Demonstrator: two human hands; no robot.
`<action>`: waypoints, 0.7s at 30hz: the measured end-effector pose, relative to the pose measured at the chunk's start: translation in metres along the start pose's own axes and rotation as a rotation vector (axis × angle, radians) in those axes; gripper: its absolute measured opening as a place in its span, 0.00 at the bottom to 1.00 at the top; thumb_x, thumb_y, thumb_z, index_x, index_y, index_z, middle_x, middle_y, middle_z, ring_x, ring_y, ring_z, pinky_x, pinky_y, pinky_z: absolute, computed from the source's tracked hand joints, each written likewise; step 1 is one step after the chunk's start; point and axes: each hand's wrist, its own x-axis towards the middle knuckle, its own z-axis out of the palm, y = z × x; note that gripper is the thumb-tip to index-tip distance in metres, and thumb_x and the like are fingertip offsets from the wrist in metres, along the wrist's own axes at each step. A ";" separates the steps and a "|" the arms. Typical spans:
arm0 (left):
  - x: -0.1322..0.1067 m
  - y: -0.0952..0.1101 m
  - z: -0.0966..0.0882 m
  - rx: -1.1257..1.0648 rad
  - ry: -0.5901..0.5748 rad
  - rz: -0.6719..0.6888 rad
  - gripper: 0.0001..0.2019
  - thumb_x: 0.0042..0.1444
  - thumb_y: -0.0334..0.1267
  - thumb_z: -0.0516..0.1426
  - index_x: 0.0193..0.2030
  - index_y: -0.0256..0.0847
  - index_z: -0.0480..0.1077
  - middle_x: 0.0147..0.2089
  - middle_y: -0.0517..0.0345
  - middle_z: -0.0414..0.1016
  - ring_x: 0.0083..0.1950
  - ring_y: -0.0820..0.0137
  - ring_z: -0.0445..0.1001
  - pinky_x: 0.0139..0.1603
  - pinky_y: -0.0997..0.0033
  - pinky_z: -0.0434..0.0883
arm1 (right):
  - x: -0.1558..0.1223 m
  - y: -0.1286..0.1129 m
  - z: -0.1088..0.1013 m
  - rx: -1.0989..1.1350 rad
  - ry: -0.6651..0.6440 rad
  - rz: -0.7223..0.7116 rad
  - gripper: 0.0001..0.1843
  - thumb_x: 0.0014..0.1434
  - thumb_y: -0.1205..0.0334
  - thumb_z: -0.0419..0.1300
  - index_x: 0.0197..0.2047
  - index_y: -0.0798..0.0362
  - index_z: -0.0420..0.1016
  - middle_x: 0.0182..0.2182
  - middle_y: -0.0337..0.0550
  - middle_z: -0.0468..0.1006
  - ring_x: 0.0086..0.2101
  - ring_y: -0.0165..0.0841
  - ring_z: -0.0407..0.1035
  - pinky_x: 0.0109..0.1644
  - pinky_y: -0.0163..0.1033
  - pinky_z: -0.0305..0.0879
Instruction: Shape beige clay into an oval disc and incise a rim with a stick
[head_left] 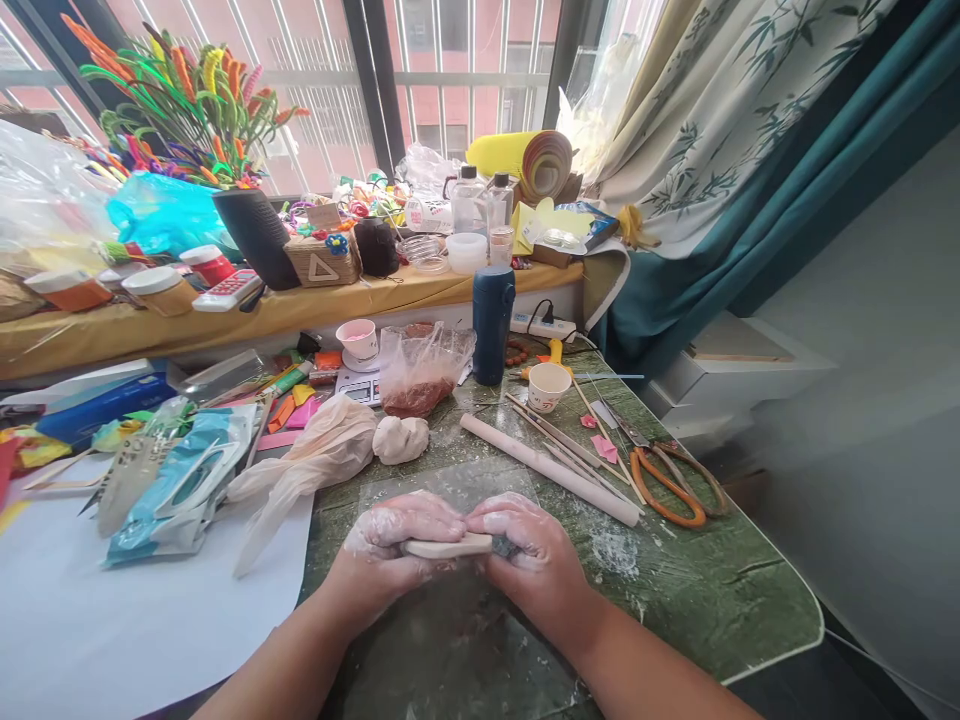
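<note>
Between my two hands is a flat, pale piece of clay, held level above a clear sheet on the green table. My left hand grips its left side, fingers on top and thumb below. At its right side, my right hand is closed around the edge, with fingertips close to those of the left. White powder coats both hands. A lump of the same pale clay rests beyond my left hand, beside a crumpled plastic bag. A pale rolling pin lies slantwise beyond my right hand.
Orange-handled scissors, thin sticks and a paper cup lie to the right. A dark blue flask stands at the back near a bag of brown material. White paper and craft packets cover the left.
</note>
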 end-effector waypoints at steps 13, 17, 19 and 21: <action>0.002 -0.003 0.009 0.001 0.236 -0.378 0.11 0.50 0.45 0.67 0.37 0.41 0.84 0.38 0.51 0.84 0.40 0.59 0.79 0.42 0.67 0.74 | 0.005 -0.005 0.002 -0.057 -0.042 0.164 0.11 0.66 0.51 0.63 0.37 0.48 0.81 0.34 0.43 0.83 0.36 0.38 0.77 0.42 0.40 0.72; 0.003 -0.002 0.011 -0.047 0.206 -0.437 0.11 0.50 0.44 0.68 0.36 0.40 0.84 0.37 0.51 0.84 0.39 0.60 0.78 0.39 0.69 0.73 | 0.005 -0.004 0.002 -0.071 -0.035 0.171 0.14 0.68 0.55 0.58 0.32 0.48 0.79 0.30 0.42 0.80 0.33 0.37 0.74 0.39 0.40 0.70; 0.003 -0.001 0.011 -0.024 0.172 -0.433 0.11 0.51 0.44 0.68 0.36 0.39 0.84 0.38 0.50 0.84 0.40 0.59 0.79 0.39 0.69 0.73 | 0.005 -0.004 0.002 -0.080 -0.043 0.167 0.15 0.69 0.56 0.58 0.31 0.49 0.79 0.29 0.42 0.80 0.32 0.36 0.73 0.38 0.40 0.70; 0.003 -0.001 0.010 -0.007 0.158 -0.427 0.11 0.51 0.44 0.67 0.36 0.39 0.84 0.39 0.50 0.84 0.40 0.59 0.78 0.40 0.69 0.73 | 0.005 -0.004 0.003 -0.063 -0.033 0.184 0.13 0.68 0.57 0.59 0.33 0.49 0.80 0.31 0.42 0.81 0.33 0.36 0.74 0.40 0.40 0.71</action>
